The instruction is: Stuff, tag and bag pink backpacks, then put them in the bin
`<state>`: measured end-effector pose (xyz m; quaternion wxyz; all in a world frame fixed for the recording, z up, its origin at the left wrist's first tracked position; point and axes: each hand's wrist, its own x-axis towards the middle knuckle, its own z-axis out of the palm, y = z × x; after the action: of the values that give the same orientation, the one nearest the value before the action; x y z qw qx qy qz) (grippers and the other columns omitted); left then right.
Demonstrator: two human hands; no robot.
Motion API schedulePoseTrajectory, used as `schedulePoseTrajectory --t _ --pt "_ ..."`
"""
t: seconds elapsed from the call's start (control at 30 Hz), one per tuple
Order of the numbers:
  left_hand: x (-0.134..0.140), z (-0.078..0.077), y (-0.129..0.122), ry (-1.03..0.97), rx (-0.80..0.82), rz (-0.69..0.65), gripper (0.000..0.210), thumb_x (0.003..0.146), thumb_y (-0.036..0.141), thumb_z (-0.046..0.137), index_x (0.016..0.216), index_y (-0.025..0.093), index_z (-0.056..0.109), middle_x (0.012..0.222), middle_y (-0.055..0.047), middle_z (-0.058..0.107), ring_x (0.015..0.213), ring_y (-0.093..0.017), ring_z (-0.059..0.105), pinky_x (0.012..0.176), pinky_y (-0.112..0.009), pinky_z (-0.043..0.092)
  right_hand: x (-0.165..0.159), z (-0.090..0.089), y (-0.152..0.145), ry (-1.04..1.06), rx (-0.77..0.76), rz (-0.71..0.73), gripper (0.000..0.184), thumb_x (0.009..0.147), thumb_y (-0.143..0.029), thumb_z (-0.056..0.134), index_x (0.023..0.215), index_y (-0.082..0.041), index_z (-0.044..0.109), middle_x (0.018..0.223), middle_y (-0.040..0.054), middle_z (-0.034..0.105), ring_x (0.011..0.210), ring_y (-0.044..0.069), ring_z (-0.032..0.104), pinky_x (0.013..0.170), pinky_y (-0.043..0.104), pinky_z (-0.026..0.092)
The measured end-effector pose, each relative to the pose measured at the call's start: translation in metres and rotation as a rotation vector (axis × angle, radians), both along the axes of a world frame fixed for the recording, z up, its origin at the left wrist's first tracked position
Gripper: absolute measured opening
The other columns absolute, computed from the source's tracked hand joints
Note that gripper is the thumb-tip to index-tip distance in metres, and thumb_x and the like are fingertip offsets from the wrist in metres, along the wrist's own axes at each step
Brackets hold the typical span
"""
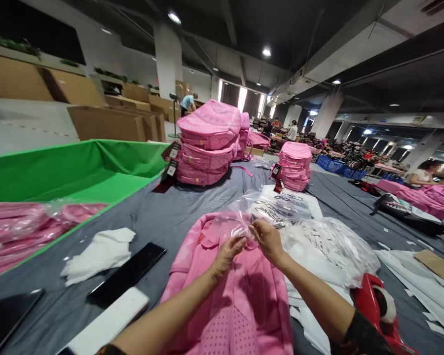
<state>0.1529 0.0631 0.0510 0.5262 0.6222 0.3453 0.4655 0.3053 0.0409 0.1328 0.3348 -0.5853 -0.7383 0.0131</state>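
Note:
A pink backpack (192, 276) lies on the grey cloth right in front of me, its straps facing up. Above its top end, my left hand (227, 254) pinches the edge of a clear plastic bag (244, 209). My right hand (268, 240) grips the same bag a little further right, fingers bent. The bag, with dark printed lettering, spreads away from my hands over a white sheet. To the right is a heap of more clear printed bags (325, 249).
A red tape dispenser (373, 305) sits at right. Phones, including a black one (128, 273), and crumpled white paper (99, 254) lie left. A green bin (122, 160) holds wrapped pink bags. Stacked pink backpacks (207, 143) stand ahead; other people work farther off.

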Motion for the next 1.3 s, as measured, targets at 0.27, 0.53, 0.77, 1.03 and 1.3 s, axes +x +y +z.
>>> schedulePoseTrajectory --t 0.27,0.53,0.77,1.03,1.3 --pt "-0.047 0.001 -0.031 -0.047 -0.172 0.232 0.049 0.067 0.067 0.065 0.062 0.019 0.057 0.063 -0.004 0.062 0.065 -0.019 0.061 0.071 -0.034 0.052 -0.019 -0.027 -0.003 0.179 -0.119 -0.163 0.032 0.103 -0.041 0.041 0.078 -0.024 0.052 0.065 -0.0003 0.063 0.058 0.016 0.058 0.058 0.026 0.035" --pt "-0.095 0.022 -0.061 0.528 0.438 0.496 0.042 0.078 0.020 0.062 0.120 0.016 0.065 0.132 -0.018 0.063 0.128 -0.034 0.053 0.110 -0.053 0.035 -0.020 0.006 0.037 0.278 -0.052 -0.293 0.039 0.106 -0.043 0.023 0.083 -0.024 0.048 0.066 0.0001 0.055 0.062 0.019 0.054 0.058 0.028 0.035" --pt "-0.089 0.060 -0.039 1.066 0.683 0.628 0.041 0.089 0.013 0.046 0.126 0.015 0.065 0.113 -0.018 0.068 0.110 -0.033 0.059 0.103 -0.052 0.040 -0.055 -0.002 -0.028 -0.399 -0.004 0.113 0.042 0.089 -0.037 0.067 0.127 -0.021 0.055 0.096 0.0068 0.069 0.078 0.021 0.064 0.060 0.027 0.036" --pt "-0.171 0.018 -0.024 0.797 0.530 0.787 0.032 0.093 0.031 0.042 0.099 0.019 0.071 0.095 -0.012 0.066 0.088 -0.028 0.062 0.081 -0.042 0.047 0.071 -0.034 -0.099 -0.553 -0.332 -0.433 0.027 0.089 -0.005 0.052 0.100 -0.024 0.066 0.101 0.0089 0.069 0.090 0.023 0.068 0.061 0.029 0.038" --pt "-0.142 0.020 0.000 -0.111 -0.548 0.524 0.020 0.076 0.020 0.068 0.062 0.018 0.055 0.053 -0.001 0.056 0.047 -0.015 0.053 0.045 -0.023 0.036 0.136 -0.036 -0.092 0.811 -0.473 -0.467 0.027 0.080 -0.015 0.072 0.071 -0.021 0.047 0.067 0.0013 0.059 0.060 0.019 0.065 0.057 0.029 0.049"
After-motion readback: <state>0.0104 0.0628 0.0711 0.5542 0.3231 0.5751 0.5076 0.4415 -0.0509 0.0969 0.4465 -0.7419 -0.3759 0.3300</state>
